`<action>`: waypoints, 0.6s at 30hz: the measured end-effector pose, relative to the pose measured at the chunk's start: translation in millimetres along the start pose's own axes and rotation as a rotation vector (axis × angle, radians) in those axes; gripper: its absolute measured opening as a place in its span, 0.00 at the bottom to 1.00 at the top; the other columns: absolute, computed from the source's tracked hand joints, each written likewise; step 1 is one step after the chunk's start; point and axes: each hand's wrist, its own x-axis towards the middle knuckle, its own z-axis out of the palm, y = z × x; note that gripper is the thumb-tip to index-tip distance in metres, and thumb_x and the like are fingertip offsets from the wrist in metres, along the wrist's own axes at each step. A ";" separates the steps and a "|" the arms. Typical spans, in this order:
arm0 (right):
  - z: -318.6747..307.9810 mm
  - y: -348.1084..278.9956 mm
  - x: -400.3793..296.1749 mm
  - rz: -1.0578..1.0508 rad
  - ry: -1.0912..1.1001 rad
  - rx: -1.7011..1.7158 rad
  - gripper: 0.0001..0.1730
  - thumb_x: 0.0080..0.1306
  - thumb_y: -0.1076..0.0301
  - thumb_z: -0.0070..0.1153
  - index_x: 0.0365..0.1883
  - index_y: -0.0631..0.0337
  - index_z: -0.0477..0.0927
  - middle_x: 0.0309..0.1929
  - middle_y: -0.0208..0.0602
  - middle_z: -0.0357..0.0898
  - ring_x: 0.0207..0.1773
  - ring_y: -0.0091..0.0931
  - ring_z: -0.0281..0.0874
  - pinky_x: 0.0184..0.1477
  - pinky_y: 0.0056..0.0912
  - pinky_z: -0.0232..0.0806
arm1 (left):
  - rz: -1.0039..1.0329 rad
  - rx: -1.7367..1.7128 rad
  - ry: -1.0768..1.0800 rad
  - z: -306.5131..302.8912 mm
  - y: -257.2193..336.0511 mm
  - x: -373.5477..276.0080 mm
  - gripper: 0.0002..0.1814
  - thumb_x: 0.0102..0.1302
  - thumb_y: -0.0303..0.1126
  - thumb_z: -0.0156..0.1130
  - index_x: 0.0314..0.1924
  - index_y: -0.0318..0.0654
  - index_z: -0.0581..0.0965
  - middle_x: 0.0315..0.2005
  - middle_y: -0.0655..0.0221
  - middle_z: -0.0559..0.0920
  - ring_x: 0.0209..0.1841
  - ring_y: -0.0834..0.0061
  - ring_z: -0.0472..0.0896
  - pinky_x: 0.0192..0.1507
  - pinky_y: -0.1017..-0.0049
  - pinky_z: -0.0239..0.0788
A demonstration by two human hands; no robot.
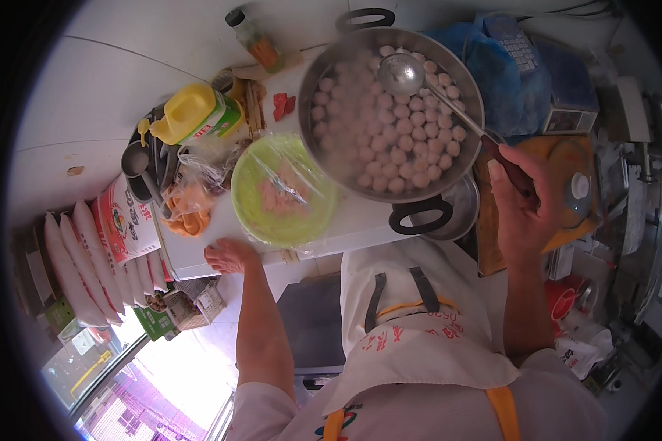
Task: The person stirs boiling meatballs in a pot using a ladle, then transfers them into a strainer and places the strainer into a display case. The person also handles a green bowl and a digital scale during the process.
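My right hand (524,198) grips the dark wooden handle of a metal ladle (401,74). The ladle's bowl is over the far part of a wide metal pot (477,110), among the meatballs. Many pale pinkish meatballs (405,127) float in the pot's liquid, and steam blurs those on the left. My left hand (233,256) rests at the front edge of the white counter (364,220), its fingers slightly bent and nothing visible in them. Just beyond it stands a light green bowl (243,212) under clear plastic film, with pink minced meat (281,190) inside.
Left on the counter are a yellow jug (190,113), a small dark pan (135,187), an orange cloth (187,223) and plastic bags. A glass bottle (256,44) stands at the back. Right of the pot are a blue-bagged scale (502,82), a wooden board (491,248) and a glass lid (574,206).
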 end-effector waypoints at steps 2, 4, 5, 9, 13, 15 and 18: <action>-2.7 -1.4 -2.8 0.001 0.004 -0.015 0.15 0.68 0.82 0.67 0.53 0.63 0.85 0.45 0.31 0.84 0.41 0.16 0.78 0.43 0.16 0.69 | 0.006 0.017 0.025 0.0 -2.6 0.9 0.28 0.77 0.49 0.48 0.65 0.35 0.70 0.67 0.57 0.72 0.71 0.53 0.67 0.71 0.51 0.56; -5.8 -3.1 -10.1 0.040 0.037 -0.011 0.15 0.68 0.83 0.67 0.53 0.64 0.85 0.46 0.32 0.84 0.43 0.17 0.80 0.46 0.17 0.71 | 0.008 0.027 0.027 -0.9 -0.5 -0.8 0.28 0.77 0.49 0.48 0.65 0.36 0.71 0.67 0.57 0.72 0.71 0.53 0.67 0.71 0.51 0.57; -7.0 -3.2 -13.4 0.064 0.048 -0.007 0.16 0.67 0.83 0.67 0.52 0.64 0.85 0.46 0.33 0.84 0.44 0.17 0.80 0.46 0.18 0.71 | 0.009 0.032 0.028 -1.6 0.4 -1.2 0.28 0.77 0.49 0.49 0.65 0.36 0.71 0.67 0.57 0.72 0.71 0.53 0.67 0.71 0.51 0.57; -14.2 -4.5 -24.4 0.131 0.081 0.011 0.16 0.67 0.84 0.67 0.52 0.64 0.85 0.48 0.35 0.84 0.46 0.19 0.81 0.49 0.20 0.74 | -0.012 0.082 0.018 -0.7 4.3 0.0 0.28 0.77 0.49 0.49 0.65 0.37 0.71 0.67 0.59 0.73 0.71 0.54 0.68 0.70 0.51 0.58; -19.1 -8.4 -32.3 0.093 0.074 0.022 0.16 0.66 0.84 0.67 0.52 0.64 0.85 0.49 0.36 0.84 0.47 0.19 0.82 0.49 0.20 0.74 | -0.028 0.111 0.029 1.2 4.8 1.1 0.27 0.76 0.49 0.49 0.65 0.37 0.71 0.67 0.61 0.73 0.70 0.55 0.68 0.70 0.52 0.58; -19.7 -11.2 -35.4 0.054 0.060 0.010 0.16 0.65 0.84 0.68 0.51 0.64 0.85 0.49 0.37 0.84 0.45 0.20 0.82 0.48 0.21 0.74 | -0.039 0.116 0.022 0.6 5.6 1.1 0.27 0.76 0.49 0.50 0.65 0.37 0.71 0.67 0.61 0.72 0.70 0.55 0.68 0.70 0.52 0.58; -16.7 -11.9 -38.5 -0.073 0.015 -0.055 0.17 0.64 0.85 0.69 0.50 0.64 0.85 0.48 0.38 0.84 0.43 0.21 0.82 0.45 0.21 0.73 | -0.051 0.115 0.014 0.4 6.6 1.1 0.27 0.76 0.48 0.50 0.66 0.38 0.71 0.67 0.61 0.72 0.69 0.56 0.68 0.70 0.53 0.57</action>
